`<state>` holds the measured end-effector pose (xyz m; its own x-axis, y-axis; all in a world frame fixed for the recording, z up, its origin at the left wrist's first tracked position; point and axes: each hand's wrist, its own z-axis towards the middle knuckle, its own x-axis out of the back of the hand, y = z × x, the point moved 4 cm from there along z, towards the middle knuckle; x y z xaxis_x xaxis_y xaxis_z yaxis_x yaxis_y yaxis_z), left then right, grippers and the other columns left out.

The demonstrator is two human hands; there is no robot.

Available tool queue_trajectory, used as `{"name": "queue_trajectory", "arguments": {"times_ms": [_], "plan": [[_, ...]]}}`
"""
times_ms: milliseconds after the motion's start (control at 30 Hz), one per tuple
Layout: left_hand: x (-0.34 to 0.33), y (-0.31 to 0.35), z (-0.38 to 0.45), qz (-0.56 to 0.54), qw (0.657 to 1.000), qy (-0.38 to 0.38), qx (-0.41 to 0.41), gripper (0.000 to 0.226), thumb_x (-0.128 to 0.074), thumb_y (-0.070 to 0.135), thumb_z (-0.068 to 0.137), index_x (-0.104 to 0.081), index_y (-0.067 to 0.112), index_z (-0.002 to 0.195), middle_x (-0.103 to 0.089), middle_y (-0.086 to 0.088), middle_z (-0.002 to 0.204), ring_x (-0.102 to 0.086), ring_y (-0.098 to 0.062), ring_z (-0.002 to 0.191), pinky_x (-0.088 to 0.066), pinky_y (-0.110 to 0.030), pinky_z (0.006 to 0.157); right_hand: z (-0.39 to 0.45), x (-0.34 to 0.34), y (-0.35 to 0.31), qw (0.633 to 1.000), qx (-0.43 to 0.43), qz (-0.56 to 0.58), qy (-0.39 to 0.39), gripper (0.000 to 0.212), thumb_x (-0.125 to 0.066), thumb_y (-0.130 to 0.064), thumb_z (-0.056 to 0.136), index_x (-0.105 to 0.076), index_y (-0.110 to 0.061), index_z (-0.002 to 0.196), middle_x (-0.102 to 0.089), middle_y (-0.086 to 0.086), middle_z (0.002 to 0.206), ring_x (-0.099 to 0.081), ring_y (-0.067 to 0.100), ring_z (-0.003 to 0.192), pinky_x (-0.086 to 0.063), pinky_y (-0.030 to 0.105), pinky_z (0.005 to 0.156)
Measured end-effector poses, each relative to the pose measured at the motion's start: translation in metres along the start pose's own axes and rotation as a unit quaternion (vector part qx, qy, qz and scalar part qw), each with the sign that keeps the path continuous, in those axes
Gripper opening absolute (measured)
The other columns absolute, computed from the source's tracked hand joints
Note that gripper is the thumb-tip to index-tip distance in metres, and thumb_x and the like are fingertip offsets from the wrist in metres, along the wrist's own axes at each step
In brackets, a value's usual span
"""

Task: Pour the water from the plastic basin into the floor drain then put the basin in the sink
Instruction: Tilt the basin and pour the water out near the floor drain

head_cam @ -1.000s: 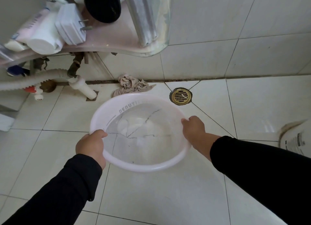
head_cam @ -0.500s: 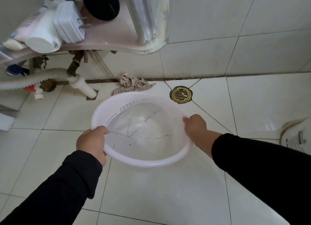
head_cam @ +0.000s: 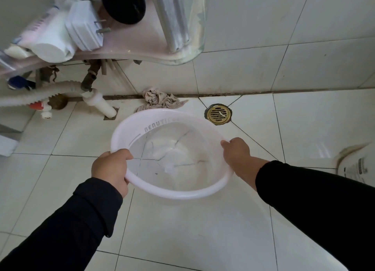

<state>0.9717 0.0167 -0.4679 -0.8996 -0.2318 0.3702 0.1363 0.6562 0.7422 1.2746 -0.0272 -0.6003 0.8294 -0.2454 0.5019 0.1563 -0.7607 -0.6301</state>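
Gripping the basin (head_cam: pixel 176 191) by its rim, left hand (head_cam: pixel 110 169) and right hand (head_cam: pixel 236 152) closed; drain (head_cam: pixel 218 114) just beyond my right, water seemingly inside.

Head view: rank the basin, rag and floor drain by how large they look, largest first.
1. basin, by far the largest, though it is held up nearer the camera
2. rag on the floor by the wall
3. floor drain, the smallest

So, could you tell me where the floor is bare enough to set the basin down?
Bare tiles lie right of the floor drain and below the basin. It is crowded at the left wall, around the pipes and crumpled rag.
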Motion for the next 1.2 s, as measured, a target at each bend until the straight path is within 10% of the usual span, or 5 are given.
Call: {"name": "queue_trajectory", "arguments": {"times_ms": [1200], "plan": [[0.014,0.010,-0.005,-0.018,1.000,-0.008,-0.003,0.013,-0.067,0.008,0.082,-0.062,0.015,0.092,-0.061,-0.016,0.131,-0.059,-0.036,0.122,-0.055,-0.044,0.092,-0.015,0.007,-0.013,0.999,0.020,0.011,-0.042,0.023,-0.040,-0.028,0.099,-0.050,-0.008,0.094,-0.052,0.014,0.095,-0.047,0.027,0.085,-0.045,0.035,0.080]]}}
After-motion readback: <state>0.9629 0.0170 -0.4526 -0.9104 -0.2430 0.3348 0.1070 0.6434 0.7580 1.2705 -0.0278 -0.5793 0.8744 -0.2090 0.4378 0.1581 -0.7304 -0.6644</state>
